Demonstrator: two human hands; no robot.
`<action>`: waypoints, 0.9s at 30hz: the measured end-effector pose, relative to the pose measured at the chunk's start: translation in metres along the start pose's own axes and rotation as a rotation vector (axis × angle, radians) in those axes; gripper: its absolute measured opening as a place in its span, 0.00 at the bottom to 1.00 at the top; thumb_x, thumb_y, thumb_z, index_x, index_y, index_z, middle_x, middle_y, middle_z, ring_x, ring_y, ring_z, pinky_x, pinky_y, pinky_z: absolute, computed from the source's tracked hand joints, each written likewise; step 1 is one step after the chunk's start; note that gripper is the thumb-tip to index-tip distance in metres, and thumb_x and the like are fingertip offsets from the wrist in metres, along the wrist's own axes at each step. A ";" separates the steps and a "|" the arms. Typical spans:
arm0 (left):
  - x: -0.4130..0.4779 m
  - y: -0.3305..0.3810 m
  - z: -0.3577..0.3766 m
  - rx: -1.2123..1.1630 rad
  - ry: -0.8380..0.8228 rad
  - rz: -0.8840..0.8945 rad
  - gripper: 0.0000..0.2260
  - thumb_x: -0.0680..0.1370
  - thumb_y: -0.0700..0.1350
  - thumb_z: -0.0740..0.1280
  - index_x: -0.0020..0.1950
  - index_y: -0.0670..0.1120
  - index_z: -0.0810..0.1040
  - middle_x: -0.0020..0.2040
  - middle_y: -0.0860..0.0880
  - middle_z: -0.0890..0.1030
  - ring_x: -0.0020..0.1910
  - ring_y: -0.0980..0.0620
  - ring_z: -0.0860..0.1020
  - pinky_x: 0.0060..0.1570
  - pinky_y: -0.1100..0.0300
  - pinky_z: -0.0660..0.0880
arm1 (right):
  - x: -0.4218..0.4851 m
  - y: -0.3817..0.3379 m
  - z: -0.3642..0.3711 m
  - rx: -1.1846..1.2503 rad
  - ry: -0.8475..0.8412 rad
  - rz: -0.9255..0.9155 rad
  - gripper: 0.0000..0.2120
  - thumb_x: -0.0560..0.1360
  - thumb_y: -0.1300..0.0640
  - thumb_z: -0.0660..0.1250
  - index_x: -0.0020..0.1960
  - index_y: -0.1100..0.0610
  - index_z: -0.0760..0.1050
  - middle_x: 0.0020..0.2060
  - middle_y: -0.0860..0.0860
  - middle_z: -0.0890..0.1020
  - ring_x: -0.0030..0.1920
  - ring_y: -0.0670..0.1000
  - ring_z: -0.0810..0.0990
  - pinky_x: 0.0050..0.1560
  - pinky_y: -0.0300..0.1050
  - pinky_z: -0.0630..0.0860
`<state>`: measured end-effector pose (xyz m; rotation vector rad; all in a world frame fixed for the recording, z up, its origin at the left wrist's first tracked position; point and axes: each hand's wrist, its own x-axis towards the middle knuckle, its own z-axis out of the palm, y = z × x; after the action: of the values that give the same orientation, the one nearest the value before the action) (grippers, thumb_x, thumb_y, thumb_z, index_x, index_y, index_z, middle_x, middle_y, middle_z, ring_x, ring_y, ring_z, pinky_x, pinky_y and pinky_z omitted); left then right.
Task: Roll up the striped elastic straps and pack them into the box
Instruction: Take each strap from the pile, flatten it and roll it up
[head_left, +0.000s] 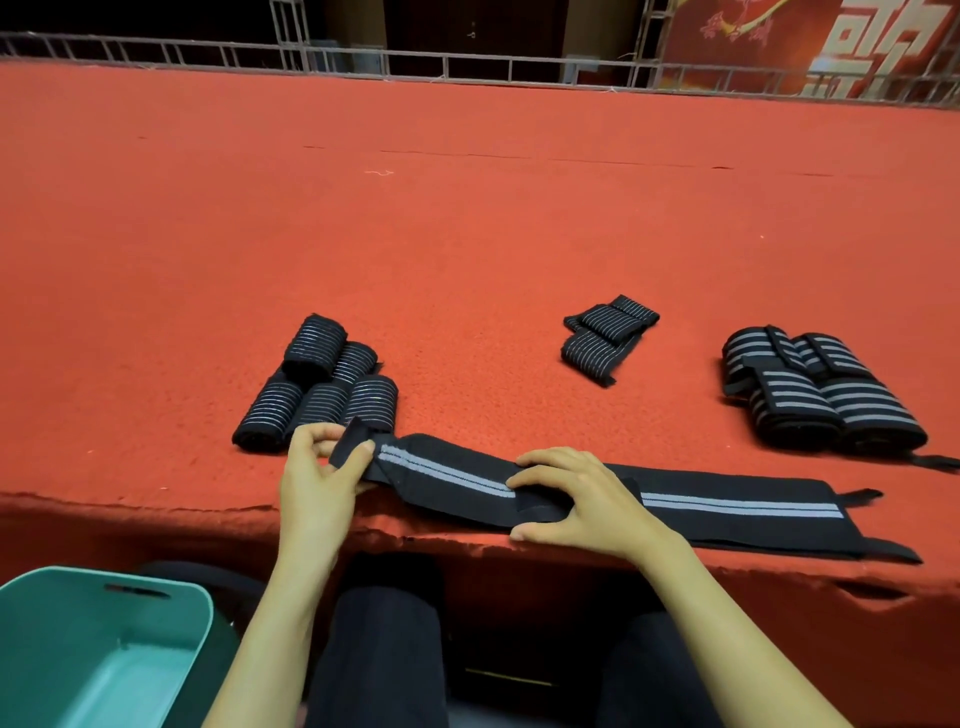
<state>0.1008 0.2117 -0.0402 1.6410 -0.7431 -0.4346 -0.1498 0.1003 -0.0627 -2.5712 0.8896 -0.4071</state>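
Long black elastic strap with two grey stripes (727, 506) lies flat along the near edge of the red carpeted counter (467, 234). Left hand (317, 478): fingers pinch its folded left end. Right hand (582, 499): fingers straight, pressing its middle. Teal plastic box (104, 675) stands below the counter, lower left

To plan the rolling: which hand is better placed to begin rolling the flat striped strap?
Left. The left hand pinches the end tab of the striped strap, where a roll would likely start; the right hand presses its middle.
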 end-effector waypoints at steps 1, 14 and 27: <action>-0.001 -0.003 -0.003 0.013 0.004 0.002 0.10 0.74 0.38 0.70 0.52 0.44 0.72 0.43 0.51 0.76 0.38 0.57 0.76 0.32 0.72 0.72 | 0.000 0.001 -0.001 0.017 -0.015 -0.003 0.26 0.65 0.30 0.67 0.60 0.39 0.76 0.64 0.36 0.71 0.66 0.36 0.64 0.66 0.38 0.57; -0.023 -0.018 -0.003 -0.049 0.151 -0.011 0.20 0.72 0.37 0.73 0.60 0.47 0.69 0.56 0.51 0.75 0.49 0.53 0.77 0.51 0.59 0.72 | 0.033 -0.051 0.016 0.105 -0.044 -0.096 0.18 0.79 0.46 0.62 0.67 0.46 0.72 0.69 0.45 0.70 0.69 0.44 0.64 0.71 0.43 0.58; -0.055 -0.019 0.018 -0.372 0.221 -0.053 0.18 0.73 0.33 0.70 0.58 0.49 0.74 0.53 0.46 0.81 0.52 0.55 0.81 0.56 0.63 0.76 | 0.040 -0.062 0.050 0.017 -0.089 -0.208 0.22 0.79 0.43 0.57 0.73 0.41 0.63 0.72 0.46 0.66 0.73 0.46 0.60 0.74 0.45 0.46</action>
<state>0.0538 0.2374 -0.0689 1.3332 -0.4242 -0.3947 -0.0677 0.1327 -0.0738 -2.6528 0.5882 -0.3536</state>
